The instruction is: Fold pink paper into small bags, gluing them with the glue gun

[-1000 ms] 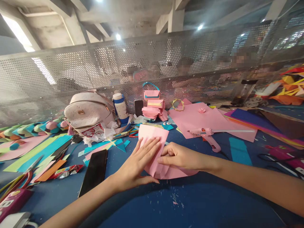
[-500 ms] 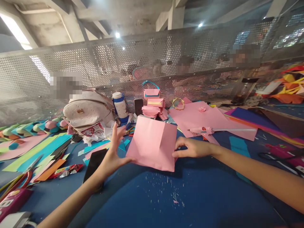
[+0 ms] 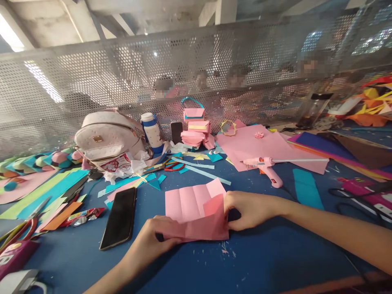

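Pink paper (image 3: 188, 204) stands on the table (image 3: 171, 273) between both hands. At its near left corner the left hand (image 3: 161, 234) pinches it between thumb and fingers. Creases already run across the far part, which leans back. Near the person, one side is bent up like a wall. At the right end, where a flap is turned inward, the right hand (image 3: 234, 210) grips the edge. Shaping looks partly done: the piece is open on top, and no closed form shows yet. Whether anything is glued cannot be told.

Counted from the left: one clear pair of scissors (image 3: 42, 207), one red packet (image 3: 82, 217), one backpack (image 3: 107, 139), one flat phone (image 3: 119, 220), one bottle (image 3: 152, 136), one upright phone (image 3: 177, 132), two pale strips (image 3: 208, 173), one yellow ring (image 3: 235, 130), one flower (image 3: 259, 135), one glue gun (image 3: 266, 164). Scraps overlap too much to number.
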{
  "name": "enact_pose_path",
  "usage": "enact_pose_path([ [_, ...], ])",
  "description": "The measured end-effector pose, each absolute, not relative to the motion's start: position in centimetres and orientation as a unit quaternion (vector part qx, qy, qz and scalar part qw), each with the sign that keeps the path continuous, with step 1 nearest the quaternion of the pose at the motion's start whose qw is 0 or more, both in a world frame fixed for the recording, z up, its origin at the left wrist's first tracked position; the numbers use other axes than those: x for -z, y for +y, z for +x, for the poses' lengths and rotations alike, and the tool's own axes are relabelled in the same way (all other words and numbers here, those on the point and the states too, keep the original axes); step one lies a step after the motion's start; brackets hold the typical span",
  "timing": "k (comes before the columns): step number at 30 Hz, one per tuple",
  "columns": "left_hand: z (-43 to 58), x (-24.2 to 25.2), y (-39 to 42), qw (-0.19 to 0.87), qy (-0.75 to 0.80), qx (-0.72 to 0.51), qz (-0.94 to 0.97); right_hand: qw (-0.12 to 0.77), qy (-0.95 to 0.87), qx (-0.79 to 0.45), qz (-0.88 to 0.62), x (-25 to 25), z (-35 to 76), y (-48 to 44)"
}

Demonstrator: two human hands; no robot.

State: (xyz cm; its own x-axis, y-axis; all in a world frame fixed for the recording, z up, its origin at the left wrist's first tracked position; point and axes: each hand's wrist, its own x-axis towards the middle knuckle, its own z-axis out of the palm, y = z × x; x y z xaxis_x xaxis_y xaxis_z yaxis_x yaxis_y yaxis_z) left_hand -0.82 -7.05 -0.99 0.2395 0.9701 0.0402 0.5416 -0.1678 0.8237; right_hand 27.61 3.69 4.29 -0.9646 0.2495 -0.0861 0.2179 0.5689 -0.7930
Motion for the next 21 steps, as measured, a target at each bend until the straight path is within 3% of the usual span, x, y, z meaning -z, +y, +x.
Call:
enact_pose_path([
  [4, -0.34, 1.45, -7.86, 0.311, 0.568, -0.314, 0.694, 0.018, -0.889, -0.427, -0.162, -4.01, 27.84, 3.65],
  [8, -0.37, 1.3, -7.93, 0.335, 0.595, -0.266, 0.681, 0.035, -0.874, -0.441, -0.202, -4.12, 27.89, 3.86],
  [21, -1.16, 1.73, -8.13, 0.287, 0.582, -0.268, 0.712, -0.005, -0.882, -0.45, -0.141, -3.63, 27.74, 4.4],
])
